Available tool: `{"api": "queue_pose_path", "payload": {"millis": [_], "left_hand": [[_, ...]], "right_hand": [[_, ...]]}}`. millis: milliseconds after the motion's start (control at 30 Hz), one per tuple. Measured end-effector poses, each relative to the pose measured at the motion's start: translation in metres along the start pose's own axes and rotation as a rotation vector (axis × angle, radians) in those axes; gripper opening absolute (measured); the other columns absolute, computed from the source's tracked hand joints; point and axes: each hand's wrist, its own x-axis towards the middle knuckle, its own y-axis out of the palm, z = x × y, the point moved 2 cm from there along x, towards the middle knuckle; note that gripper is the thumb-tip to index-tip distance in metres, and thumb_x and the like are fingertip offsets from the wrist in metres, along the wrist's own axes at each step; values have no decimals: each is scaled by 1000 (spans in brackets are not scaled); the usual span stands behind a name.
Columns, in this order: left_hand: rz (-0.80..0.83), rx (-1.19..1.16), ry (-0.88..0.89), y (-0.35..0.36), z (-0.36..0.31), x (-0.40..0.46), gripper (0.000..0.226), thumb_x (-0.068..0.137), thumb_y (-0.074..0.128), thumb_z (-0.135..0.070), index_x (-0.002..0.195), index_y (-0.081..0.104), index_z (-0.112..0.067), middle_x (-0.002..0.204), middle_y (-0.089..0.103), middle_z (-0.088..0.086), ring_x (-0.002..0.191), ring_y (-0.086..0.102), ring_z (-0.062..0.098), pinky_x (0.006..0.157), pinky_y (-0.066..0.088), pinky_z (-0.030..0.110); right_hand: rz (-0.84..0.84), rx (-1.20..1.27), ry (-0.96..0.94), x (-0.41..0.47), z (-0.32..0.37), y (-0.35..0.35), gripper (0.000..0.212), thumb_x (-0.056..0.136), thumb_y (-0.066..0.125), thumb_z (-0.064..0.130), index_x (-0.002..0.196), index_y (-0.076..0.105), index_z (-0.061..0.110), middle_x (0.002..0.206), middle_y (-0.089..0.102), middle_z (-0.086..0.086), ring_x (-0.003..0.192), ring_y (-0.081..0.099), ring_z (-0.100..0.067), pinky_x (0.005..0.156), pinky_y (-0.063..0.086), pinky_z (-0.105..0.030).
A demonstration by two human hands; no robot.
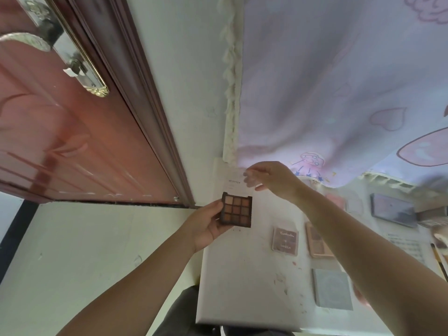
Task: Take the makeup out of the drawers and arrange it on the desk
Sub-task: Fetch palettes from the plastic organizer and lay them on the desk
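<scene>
White desk runs from a red door on the left to a pastel curtain beyond. Left hand grips a nine-pan palette above the desk's far left; right hand, blurred, seems to pinch its clear lid. Three closed palettes lie flat to the right

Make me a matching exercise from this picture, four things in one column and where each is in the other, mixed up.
Things:
1. nine-shade brown palette
2. clear film sheet
3. grey square case
4. pink lettered case

Places:
A. lying on the desk, nearest the person
B. held in the left hand
C. lying on the desk, right of the brown palette
D. pinched by the right hand

Pairs: 1-B, 2-D, 3-A, 4-C
</scene>
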Motion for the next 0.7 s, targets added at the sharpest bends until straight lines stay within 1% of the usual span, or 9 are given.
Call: {"api": "queue_pose_path", "payload": {"millis": [133, 233, 300, 367, 433, 467, 533, 600, 700], "left_hand": [[-250, 286, 127, -4, -19, 24, 30, 97, 46, -4, 124, 58, -4, 103, 66, 9, 88, 62, 17, 73, 52, 26], [-361, 484, 245, -2, -30, 39, 29, 97, 43, -4, 119, 62, -6, 110, 66, 10, 98, 61, 19, 88, 51, 29], [-385, 606, 260, 0, -33, 45, 32, 97, 39, -7, 113, 66, -10, 105, 66, 5, 102, 60, 19, 96, 47, 31], [-355, 730, 276, 2, -32, 46, 35, 95, 36, -5, 106, 68, -9, 81, 61, 2, 80, 57, 15, 77, 45, 18], [-335, 813, 285, 5, -29, 44, 37, 93, 34, -2, 106, 67, -12, 60, 46, -5, 58, 41, 10, 52, 33, 10], [-328, 828, 287, 6, -27, 42, 39, 93, 34, -1, 110, 67, -14, 57, 46, -6, 56, 38, 10, 47, 30, 10], [-309, 853, 298, 8, -26, 42, 42, 92, 33, -1, 113, 67, -14, 66, 55, -2, 63, 43, 13, 51, 31, 15], [-313, 886, 299, 10, -27, 41, 43, 91, 33, 0, 111, 68, -14, 65, 52, -1, 61, 41, 13, 51, 30, 15], [-329, 904, 305, 11, -29, 38, 43, 91, 33, 1, 109, 68, -16, 52, 40, -7, 51, 31, 9, 40, 24, 11]], "right_hand": [[-31, -60, -5, 31, 2, 5, 16, 95, 53, 17, 99, 67, 12, 87, 68, 0, 85, 67, -17, 79, 54, -27], [-68, 12, -7, 45, 2, 6, 13, 94, 54, 10, 96, 67, 11, 86, 66, -6, 77, 62, -18, 70, 51, -22], [-97, 16, -22, 52, -1, 5, 13, 93, 56, 11, 93, 68, 16, 85, 68, -9, 76, 63, -29, 72, 54, -36], [-123, -26, -31, 56, -4, 4, 12, 92, 58, 17, 93, 69, 22, 88, 71, -5, 84, 66, -35, 77, 55, -47], [-131, -61, -42, 58, -5, 4, 14, 92, 58, 19, 99, 69, 21, 91, 72, -2, 88, 66, -35, 79, 56, -50], [-137, -60, -41, 59, -6, 4, 16, 91, 57, 19, 102, 69, 20, 92, 72, 0, 88, 65, -37, 78, 56, -50], [-142, -54, -30, 61, -9, 5, 19, 92, 57, 21, 106, 69, 18, 96, 70, 3, 85, 64, -34, 77, 57, -40], [-141, -87, -35, 62, -11, 7, 22, 93, 55, 24, 110, 67, 19, 106, 68, 4, 86, 64, -19, 76, 51, -24], [-174, -182, -50, 56, -17, 10, 31, 93, 56, 27, 121, 59, 15, 121, 63, 0, 109, 60, -16, 87, 45, -21]]}}
